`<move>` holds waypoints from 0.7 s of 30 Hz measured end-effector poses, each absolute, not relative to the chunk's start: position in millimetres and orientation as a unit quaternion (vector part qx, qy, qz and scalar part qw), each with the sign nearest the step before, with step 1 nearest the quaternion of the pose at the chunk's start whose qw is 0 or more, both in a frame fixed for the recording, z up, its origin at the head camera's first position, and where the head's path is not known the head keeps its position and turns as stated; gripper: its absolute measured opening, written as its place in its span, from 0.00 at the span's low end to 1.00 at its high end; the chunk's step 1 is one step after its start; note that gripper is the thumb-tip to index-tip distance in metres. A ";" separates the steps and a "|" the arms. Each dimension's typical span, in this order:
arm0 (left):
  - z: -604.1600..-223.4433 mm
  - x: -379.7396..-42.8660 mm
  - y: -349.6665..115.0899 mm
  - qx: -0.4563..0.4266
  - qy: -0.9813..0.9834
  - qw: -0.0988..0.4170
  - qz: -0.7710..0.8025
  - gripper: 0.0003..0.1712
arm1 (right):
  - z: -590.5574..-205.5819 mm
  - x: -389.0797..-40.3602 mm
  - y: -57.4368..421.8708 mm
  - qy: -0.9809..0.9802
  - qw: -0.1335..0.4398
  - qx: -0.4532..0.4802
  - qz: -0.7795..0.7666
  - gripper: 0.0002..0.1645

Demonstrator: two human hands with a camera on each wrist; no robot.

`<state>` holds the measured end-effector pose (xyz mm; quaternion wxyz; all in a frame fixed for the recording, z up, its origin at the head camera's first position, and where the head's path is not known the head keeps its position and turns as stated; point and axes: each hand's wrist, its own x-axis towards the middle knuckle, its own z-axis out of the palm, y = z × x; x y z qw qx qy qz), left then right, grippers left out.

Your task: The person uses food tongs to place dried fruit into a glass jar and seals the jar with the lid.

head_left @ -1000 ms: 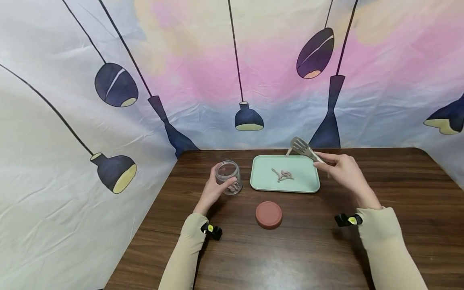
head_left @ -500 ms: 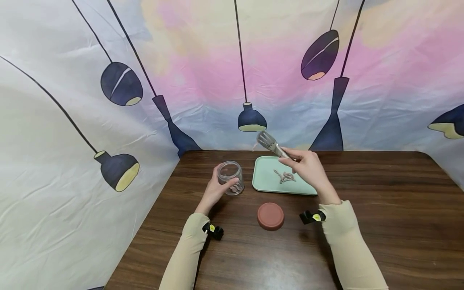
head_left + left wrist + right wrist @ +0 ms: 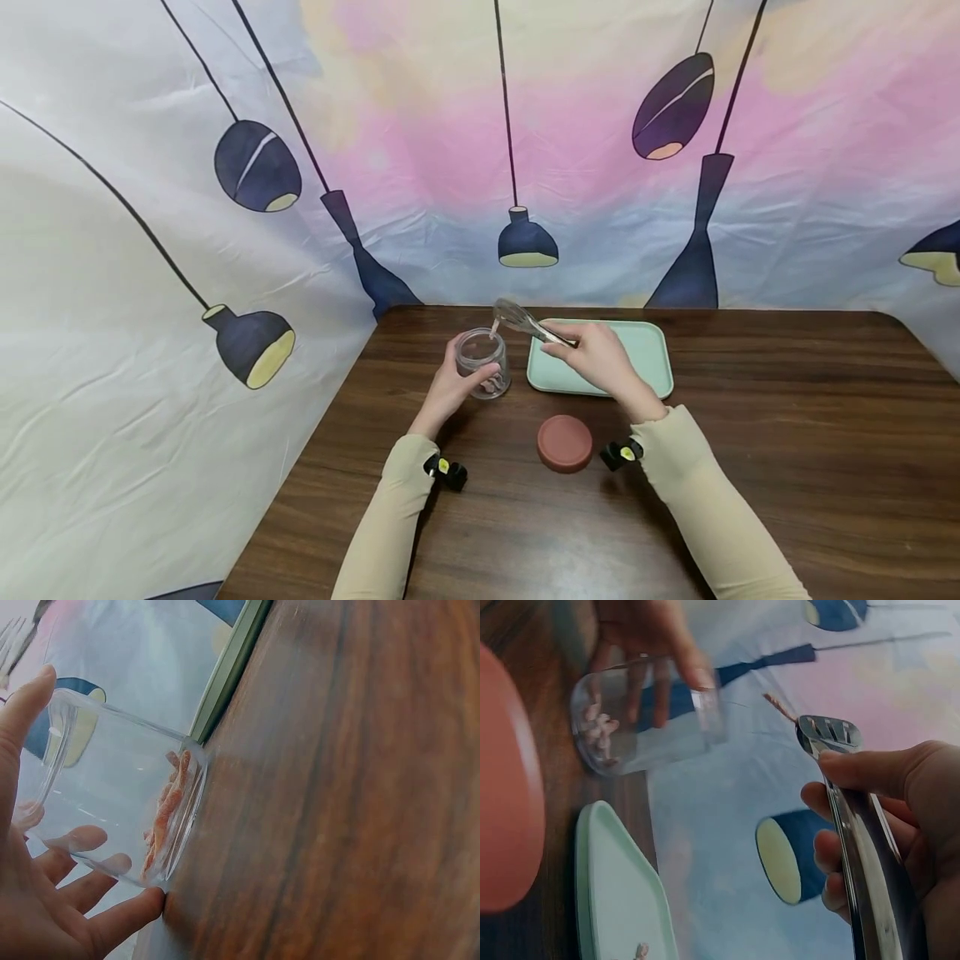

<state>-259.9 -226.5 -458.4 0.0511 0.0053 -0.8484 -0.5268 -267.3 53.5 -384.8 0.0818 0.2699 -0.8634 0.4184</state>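
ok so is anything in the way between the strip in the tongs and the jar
Nothing visible is: the tongs hold the strip just above the jar's open mouth. The lid lies apart on the table, and the left hand grips the jar's side, leaving the mouth uncovered.

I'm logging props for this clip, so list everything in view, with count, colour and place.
table: 1, brown, foreground
cloth: 1, pastel, behind the table
printed lamps: several, dark blue, on the cloth
tray: 1, mint, on the table
lid: 1, reddish, nearer the person than the tray
jar: 1, clear, left of the tray
jar strips: several, pinkish, at the jar's bottom
tongs: 1, silver, raised by the jar's mouth
held strip: 1, pinkish, in the tongs' tips
tray strips: at least 1, pinkish, on the tray
sleeves: 2, cream, foreground
straps: 2, black, by the sleeve ends
left hand: 1, bare, gripping the jar
right hand: 1, bare, holding the tongs
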 end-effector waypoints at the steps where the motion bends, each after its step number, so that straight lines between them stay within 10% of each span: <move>1: -458.0 -260.3 -226.6 0.005 -0.849 0.050 -0.526 0.56 | -384.2 -267.5 50.5 -0.869 0.091 0.275 0.402 0.25; 21: -457.0 -258.2 -225.2 0.012 -0.852 0.044 -0.521 0.58 | -372.7 -264.8 18.4 -0.896 0.098 0.366 0.233 0.23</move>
